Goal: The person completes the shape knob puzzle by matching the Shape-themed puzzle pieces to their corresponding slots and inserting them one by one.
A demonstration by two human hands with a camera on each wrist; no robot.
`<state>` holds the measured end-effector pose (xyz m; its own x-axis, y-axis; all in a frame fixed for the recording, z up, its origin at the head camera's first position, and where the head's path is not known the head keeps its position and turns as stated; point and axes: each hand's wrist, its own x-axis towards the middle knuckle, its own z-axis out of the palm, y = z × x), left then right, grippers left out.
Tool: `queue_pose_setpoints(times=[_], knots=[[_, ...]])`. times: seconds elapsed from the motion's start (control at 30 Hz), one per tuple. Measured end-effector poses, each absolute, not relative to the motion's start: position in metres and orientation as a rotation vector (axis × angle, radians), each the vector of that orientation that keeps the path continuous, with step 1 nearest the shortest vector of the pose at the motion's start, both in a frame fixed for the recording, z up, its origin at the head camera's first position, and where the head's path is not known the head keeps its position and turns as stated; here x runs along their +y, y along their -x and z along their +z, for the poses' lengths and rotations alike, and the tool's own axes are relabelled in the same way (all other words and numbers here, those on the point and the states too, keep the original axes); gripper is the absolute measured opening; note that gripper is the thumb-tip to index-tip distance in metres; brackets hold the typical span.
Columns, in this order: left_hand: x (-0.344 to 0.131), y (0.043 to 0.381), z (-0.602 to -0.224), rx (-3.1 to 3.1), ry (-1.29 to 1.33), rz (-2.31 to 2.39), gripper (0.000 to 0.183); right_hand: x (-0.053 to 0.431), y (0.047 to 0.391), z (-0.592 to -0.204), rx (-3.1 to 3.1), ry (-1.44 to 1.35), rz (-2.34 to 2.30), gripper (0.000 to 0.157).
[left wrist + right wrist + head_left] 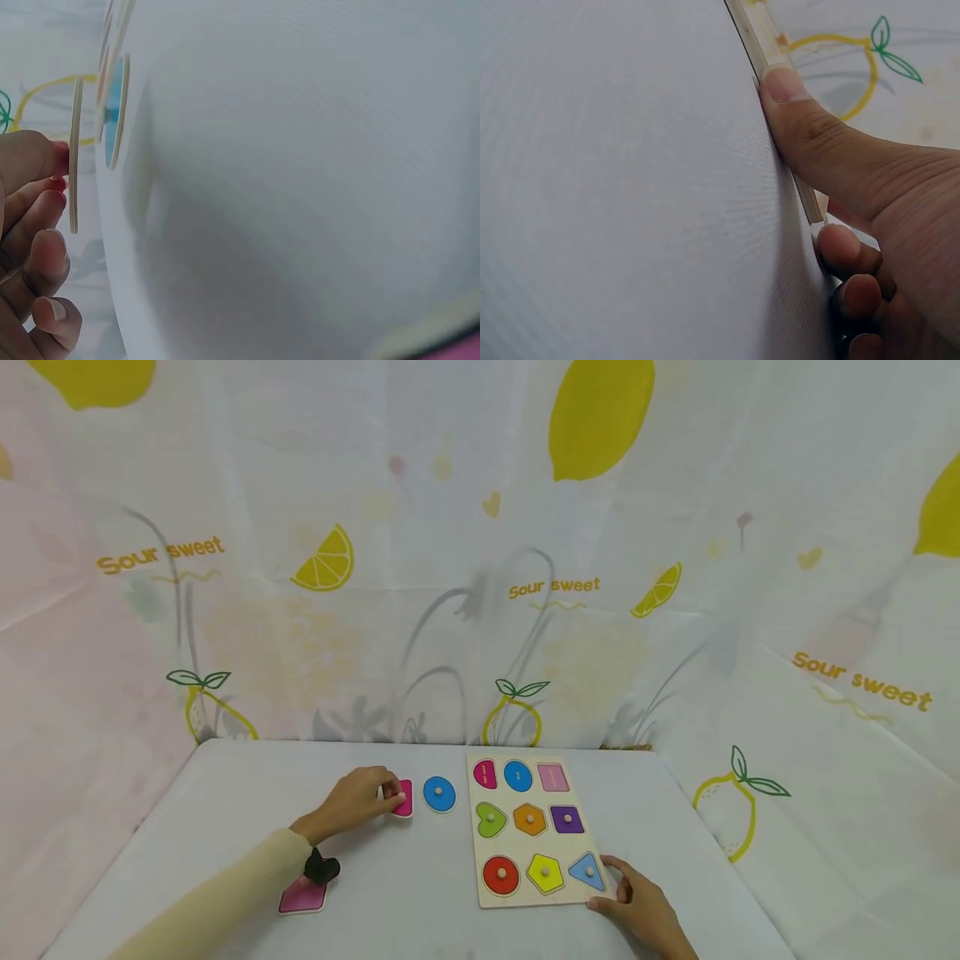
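My left hand pinches a magenta puzzle piece, partly hidden behind the fingers. In the left wrist view this piece is edge-on and raised off the table. Just right of it lies a blue oval piece with a wooden knob. My right hand grips the near right corner of the wooden puzzle board, thumb along the near edge and fingers at the right side. Knobbed shapes fill the board's middle and near rows. Its far row shows a magenta half-round, a blue oval and a pink square recess, all without knobs.
A pink piece lies on the white table, partly covered by the black wrist camera and left sleeve. A lemon-printed cloth hangs behind the table and along its sides.
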<state>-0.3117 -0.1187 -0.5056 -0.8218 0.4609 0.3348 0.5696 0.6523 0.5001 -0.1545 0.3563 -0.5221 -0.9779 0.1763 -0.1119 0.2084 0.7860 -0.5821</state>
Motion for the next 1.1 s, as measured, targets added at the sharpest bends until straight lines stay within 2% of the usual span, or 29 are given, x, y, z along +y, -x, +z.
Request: queue_pose_setpoints(times=[1.1], knots=[[-0.045, 0.337, -0.505, -2.694, 0.887, -0.855, 0.014, 0.356, 0.155, -0.523, 2.926, -0.333, -0.952, 0.087]])
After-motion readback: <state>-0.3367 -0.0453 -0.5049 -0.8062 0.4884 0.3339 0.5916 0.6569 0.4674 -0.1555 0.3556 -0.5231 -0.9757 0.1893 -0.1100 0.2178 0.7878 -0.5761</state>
